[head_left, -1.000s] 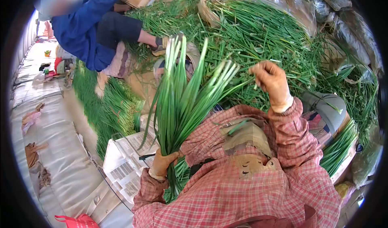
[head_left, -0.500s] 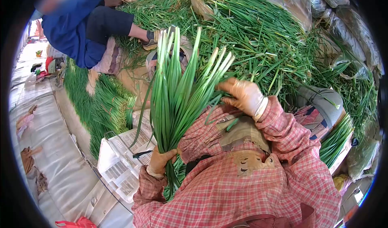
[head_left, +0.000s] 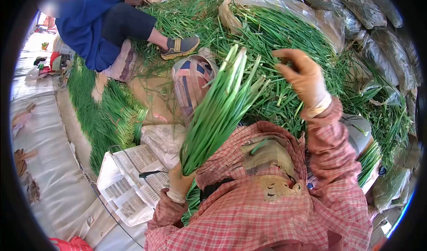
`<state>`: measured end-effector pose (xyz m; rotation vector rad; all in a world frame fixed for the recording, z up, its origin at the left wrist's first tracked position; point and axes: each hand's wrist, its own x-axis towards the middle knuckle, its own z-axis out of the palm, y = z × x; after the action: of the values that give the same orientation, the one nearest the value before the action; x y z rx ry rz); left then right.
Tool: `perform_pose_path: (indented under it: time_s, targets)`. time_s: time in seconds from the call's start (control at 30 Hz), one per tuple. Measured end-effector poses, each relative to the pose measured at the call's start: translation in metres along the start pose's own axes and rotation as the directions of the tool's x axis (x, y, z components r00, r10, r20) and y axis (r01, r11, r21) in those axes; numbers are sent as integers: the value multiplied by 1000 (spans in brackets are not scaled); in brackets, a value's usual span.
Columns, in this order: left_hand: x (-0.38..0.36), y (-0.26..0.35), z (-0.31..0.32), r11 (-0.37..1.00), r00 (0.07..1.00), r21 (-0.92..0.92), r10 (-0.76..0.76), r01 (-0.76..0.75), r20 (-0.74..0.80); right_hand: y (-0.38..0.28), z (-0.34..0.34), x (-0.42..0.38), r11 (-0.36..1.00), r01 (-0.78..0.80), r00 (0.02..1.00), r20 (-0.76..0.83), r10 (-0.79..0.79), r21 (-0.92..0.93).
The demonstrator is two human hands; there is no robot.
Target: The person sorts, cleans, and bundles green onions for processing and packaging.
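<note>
My left hand [head_left: 180, 180], in an orange-tan glove, grips a bunch of garlic chives [head_left: 218, 113] by its leafy lower part. The pale white stem ends point up and away from me, leaning right. My right hand [head_left: 304, 77], gloved the same way, is raised to the right of the bunch and apart from it. Its fingers are bent, with a gap between them and the thumb, and nothing shows in them. Beneath and beyond this hand lies a big loose heap of chives [head_left: 284, 91].
A white plastic crate [head_left: 129, 193] stands at my left. Beyond it lie neatly laid chives [head_left: 118, 113]. A person in a blue top [head_left: 84, 28] sits at the upper left. An open plastic bag of chives [head_left: 284, 28] and several filled bags [head_left: 378, 50] lie toward the back right.
My right hand has moved up and right, away from the bunch. The bunch in my left hand now leans further right, and its stems are closer together.
</note>
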<state>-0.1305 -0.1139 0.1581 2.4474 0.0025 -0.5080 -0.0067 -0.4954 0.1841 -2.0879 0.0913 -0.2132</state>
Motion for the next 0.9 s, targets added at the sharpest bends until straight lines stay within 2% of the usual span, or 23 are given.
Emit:
perform_pose_path:
  time_s: [0.03,0.07,0.1,0.17,0.2,0.3,0.33,0.43,0.47,0.5,0.57,0.63,0.7,0.77,0.83,0.87,0.9]
  targets:
    - [0,8,-1,1000,1000,-21,20,-19,12,-14,15,2,995,48,998,34,-51,83]
    - [-3,11,-1,1000,999,5,-23,22,33,-22,29,7,980,198,979,47,-199,12]
    - [-6,9,0,1000,999,26,15,-16,29,-26,42,10,938,342,938,74,-338,-53]
    - [-6,5,4,992,994,71,105,-105,7,-26,55,16,874,473,876,163,-454,-109]
    - [-5,2,4,986,993,118,115,-117,24,-25,60,18,834,535,838,208,-504,-132]
    - [-1,5,2,990,991,57,132,-132,4,-12,78,25,814,577,748,359,-559,66]
    - [0,5,1,994,994,37,102,-103,27,-7,83,27,841,530,765,366,-530,111]
    - [1,11,-3,997,995,-59,50,-45,85,1,84,28,943,226,916,275,-291,244]
    - [2,19,-6,991,993,-122,61,-49,97,3,79,35,935,-46,935,345,-84,352]
    - [4,23,-7,981,991,-184,77,-57,107,3,70,41,774,-267,918,395,24,574]
    - [3,6,-2,954,977,-290,-17,79,210,23,60,53,491,-302,948,314,60,817]
    - [2,-5,2,915,961,-369,-66,165,267,36,37,60,311,-228,974,215,77,923]
    - [0,-10,5,875,961,-442,-83,198,266,51,-2,59,287,-205,977,213,1,936]
    - [-1,-12,8,841,958,-488,-112,234,266,66,-40,44,363,-150,988,131,77,919]
    - [-2,-14,12,811,957,-529,-125,250,260,105,-75,28,531,-171,973,57,224,830]
    - [-2,-14,13,800,959,-547,-125,249,254,125,-86,21,783,-348,923,40,384,515]
    - [-3,-14,14,789,961,-563,-124,246,248,145,-92,14,856,-504,858,-47,511,111]
